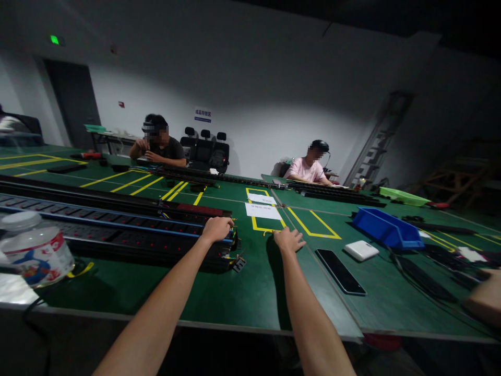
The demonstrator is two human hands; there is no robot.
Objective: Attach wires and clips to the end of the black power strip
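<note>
1. Left hand (218,228) lay over the right-hand end of the long black bars (133,237), fingers curled down; whether it gripped them could not be told. Its pose suggested steadying that end.
2. Right hand (288,240) was open, fingers spread, with nothing visible in it, on or just above the desk (230,297); contact was unclear.
3. Side by side, the long black bars lay along the desk, left of the right hand, probably to keep their ends within reach. They overlapped too much to count.
4. Two white sheets (263,211) lay over one yellow taped outline (253,224), perhaps labelling that spot.
5. One phone (340,271), one white case (361,250) and one blue bin (385,230) sat rightward, apart from the bars; one clear jar (37,253) stood far left.
6. Two people (307,169) sat across the desk.
</note>
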